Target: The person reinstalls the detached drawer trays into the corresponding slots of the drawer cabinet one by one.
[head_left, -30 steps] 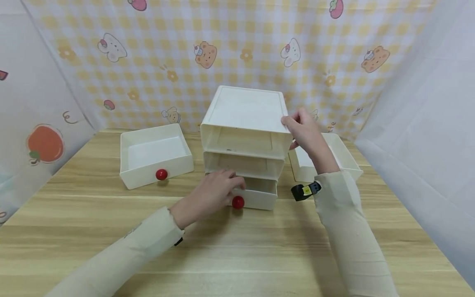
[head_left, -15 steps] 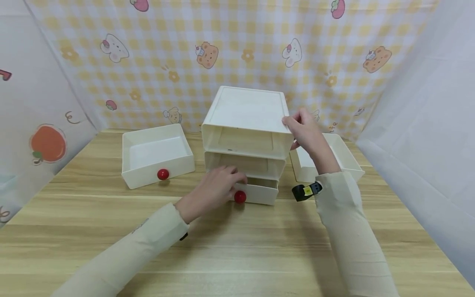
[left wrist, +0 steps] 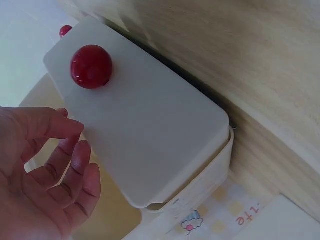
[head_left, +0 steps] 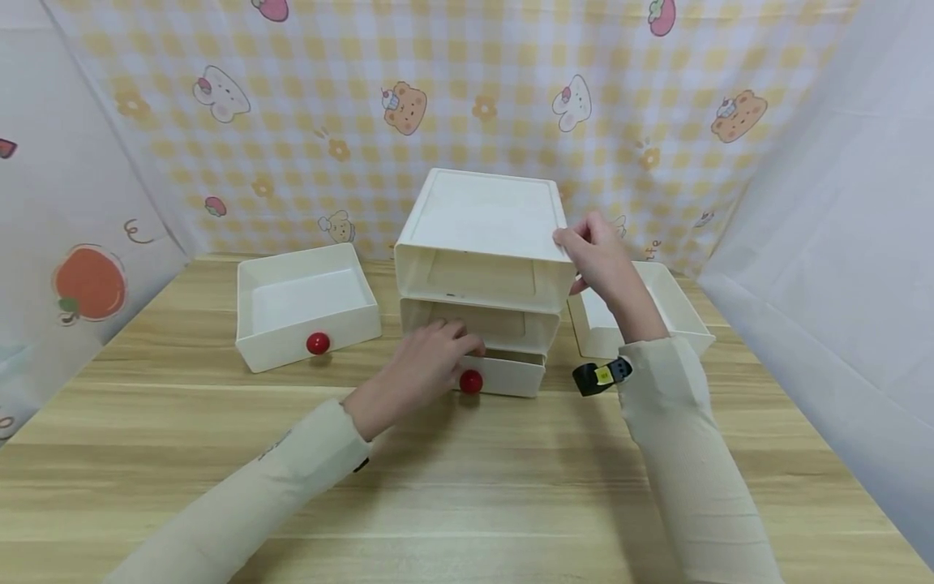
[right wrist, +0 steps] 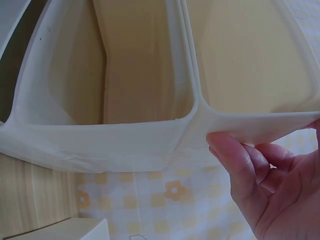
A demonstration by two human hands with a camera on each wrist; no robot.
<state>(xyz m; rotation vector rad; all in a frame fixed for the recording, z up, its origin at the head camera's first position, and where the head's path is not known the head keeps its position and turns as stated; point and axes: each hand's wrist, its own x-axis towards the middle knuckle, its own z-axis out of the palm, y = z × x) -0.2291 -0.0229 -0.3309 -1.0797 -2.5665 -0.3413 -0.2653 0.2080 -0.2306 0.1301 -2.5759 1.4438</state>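
Note:
A white drawer cabinet (head_left: pixel 485 212) of three stacked tiers stands mid-table, its upper two compartments bare of drawers. In the lowest tier sits a white drawer (head_left: pixel 511 377) with a round red knob (left wrist: pixel 91 67), its front jutting out slightly. My left hand (head_left: pixel 416 373) is at this drawer's top edge, left of the knob; in the left wrist view its thumb tip touches the edge, and the fingers are loosely bent, spaced apart. My right hand (head_left: pixel 601 264) grips the cabinet's upper right edge, thumb on the top and the other fingers down the side.
Two drawers lie out on the wooden table (head_left: pixel 467 503): a left drawer (head_left: pixel 314 324) with a red knob, and a right drawer (head_left: pixel 674 320) partly behind my right forearm. A black strap (head_left: pixel 601 375) hangs from the right wrist. A checkered cloth (head_left: pixel 481 81) forms the backdrop.
The lowest drawer has slid back into the cabinet by a little, and my left hand has moved forward with it. My right hand keeps its place on the cabinet's edge.

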